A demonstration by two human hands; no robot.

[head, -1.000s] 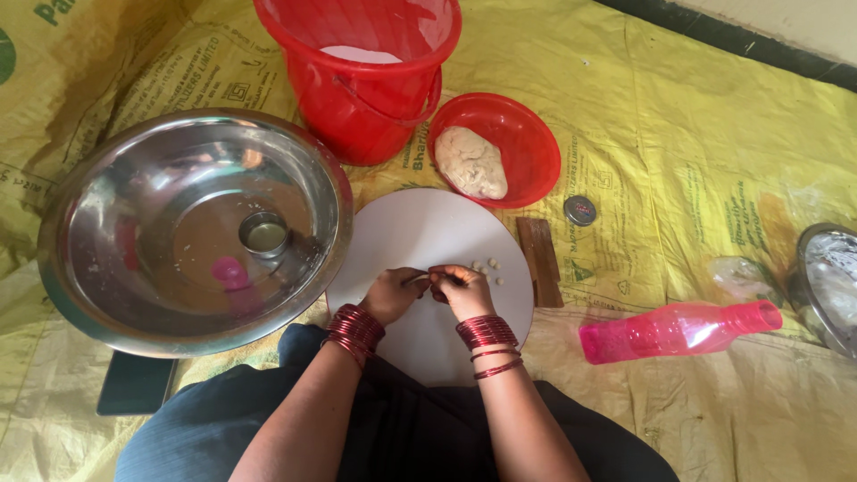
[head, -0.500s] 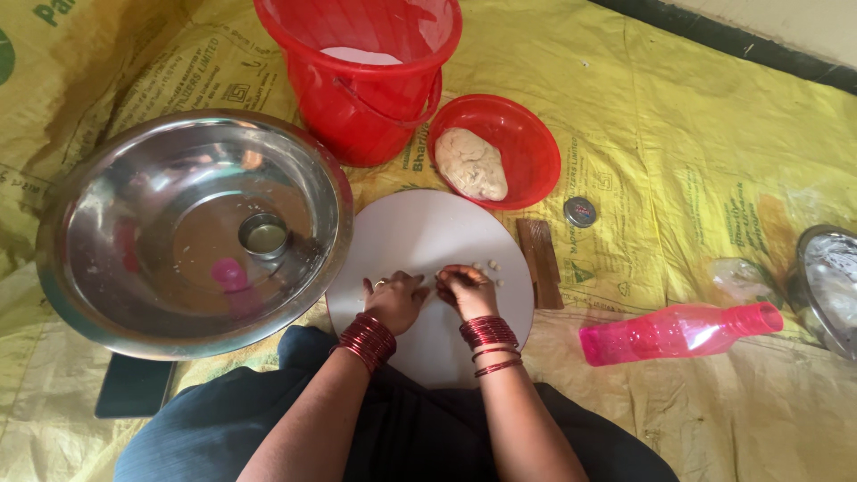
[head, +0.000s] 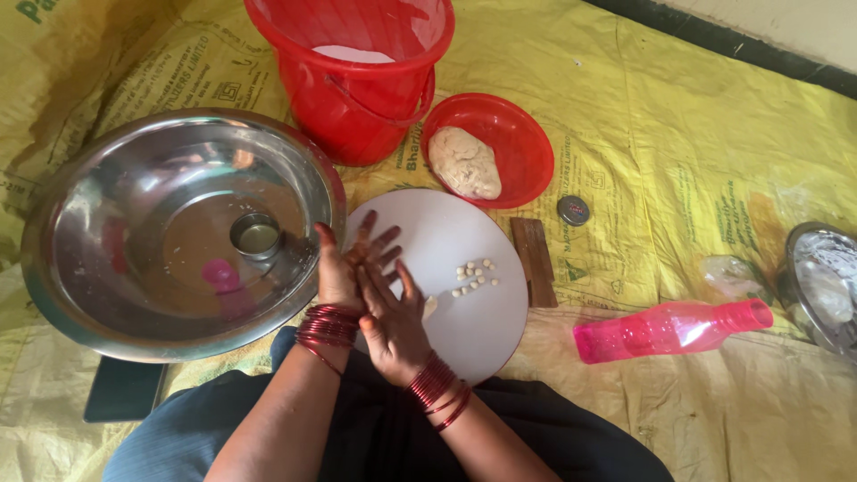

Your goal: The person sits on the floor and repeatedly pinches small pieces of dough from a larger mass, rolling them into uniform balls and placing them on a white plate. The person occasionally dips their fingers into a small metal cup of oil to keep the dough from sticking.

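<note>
My left hand (head: 344, 268) and my right hand (head: 393, 326) are pressed palm to palm with fingers spread, over the near left part of a round white board (head: 469, 335). A small pale dough piece (head: 430, 307) peeks out between the palms. Several tiny dough balls (head: 473, 276) lie in a cluster on the board just right of my hands. Red bangles sit on both wrists. Beyond the board, a red bowl (head: 528, 134) holds a lump of dough (head: 464, 162).
A large steel basin (head: 98, 223) with a small steel cup (head: 256, 236) in it lies left. A red bucket (head: 357, 98) stands behind. Right of the board are a wooden block (head: 538, 261), a round metal lid (head: 572, 210), a pink bottle (head: 669, 328) and a steel plate (head: 826, 286).
My hands have left the middle of the board, where they were pinching dough, and come together at its left edge. The cluster of tiny balls now shows uncovered.
</note>
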